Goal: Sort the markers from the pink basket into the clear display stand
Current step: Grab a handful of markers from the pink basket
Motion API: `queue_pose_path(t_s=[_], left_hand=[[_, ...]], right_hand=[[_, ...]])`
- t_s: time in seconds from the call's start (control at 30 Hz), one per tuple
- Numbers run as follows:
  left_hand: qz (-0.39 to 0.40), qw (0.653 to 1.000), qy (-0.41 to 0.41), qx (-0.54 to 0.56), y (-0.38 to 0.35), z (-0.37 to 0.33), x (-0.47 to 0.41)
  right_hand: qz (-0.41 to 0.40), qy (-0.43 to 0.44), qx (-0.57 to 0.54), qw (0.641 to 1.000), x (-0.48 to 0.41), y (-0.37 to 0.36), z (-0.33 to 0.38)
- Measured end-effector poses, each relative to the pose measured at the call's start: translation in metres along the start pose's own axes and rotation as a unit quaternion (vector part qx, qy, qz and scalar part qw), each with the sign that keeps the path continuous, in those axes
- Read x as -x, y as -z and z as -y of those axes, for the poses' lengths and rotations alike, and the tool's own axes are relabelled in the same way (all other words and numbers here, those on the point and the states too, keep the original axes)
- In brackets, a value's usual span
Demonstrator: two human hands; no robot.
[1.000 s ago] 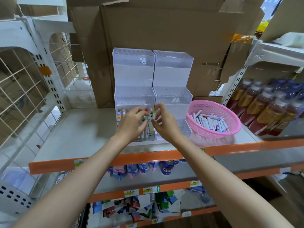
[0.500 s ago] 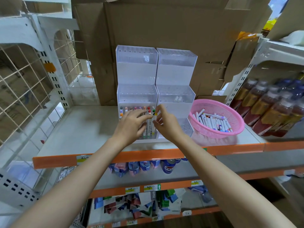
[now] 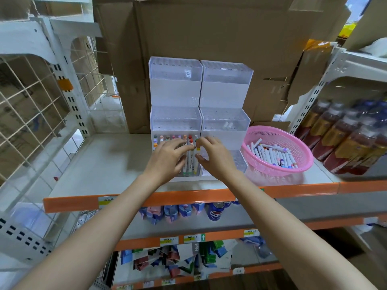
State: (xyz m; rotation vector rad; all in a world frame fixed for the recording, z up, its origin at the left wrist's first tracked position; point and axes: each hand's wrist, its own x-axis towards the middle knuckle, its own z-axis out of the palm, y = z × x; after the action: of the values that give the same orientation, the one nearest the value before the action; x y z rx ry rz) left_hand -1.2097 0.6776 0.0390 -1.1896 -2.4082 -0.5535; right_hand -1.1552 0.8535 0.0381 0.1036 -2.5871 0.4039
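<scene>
cardboard point(image 3: 209, 28) behind stand point(image 3: 176, 88), bottles point(image 3: 343, 139) beside basket point(image 3: 276, 170); right hand point(image 3: 215, 158) pinches marker point(image 3: 197, 149)

Orange-edged shelf point(image 3: 188, 197), cardboard boxes point(image 3: 209, 28) behind — wire grid point(image 3: 31, 114) left

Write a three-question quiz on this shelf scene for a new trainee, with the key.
1. Multiple choice: which tier of the clear stand holds the most markers? A: top left. B: bottom left. C: top right.
2. True or false: the pink basket is empty.
3. Fill in: the stand's middle right tier holds ___ white markers.
Key: 1 B; 2 false; 3 two.
</scene>
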Motion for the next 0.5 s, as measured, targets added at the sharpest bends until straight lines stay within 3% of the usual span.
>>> queue_pose_path(t_s=[0.13,0.33,0.5], left_hand=[[-0.011,1.000,0.010,-0.002,0.000,-0.002,-0.002],[-0.034,0.999,0.030,0.008,-0.003,-0.006,-0.008],[-0.024,1.000,0.017,-0.003,-0.006,-0.018,-0.024]], right_hand=[[-0.061,0.037,0.034,0.997,-0.004,-0.001,-0.002],[-0.066,0.031,0.011,0.997,-0.006,0.005,0.001],[-0.059,-0.028,0.015,0.998,0.002,0.016,-0.013]])
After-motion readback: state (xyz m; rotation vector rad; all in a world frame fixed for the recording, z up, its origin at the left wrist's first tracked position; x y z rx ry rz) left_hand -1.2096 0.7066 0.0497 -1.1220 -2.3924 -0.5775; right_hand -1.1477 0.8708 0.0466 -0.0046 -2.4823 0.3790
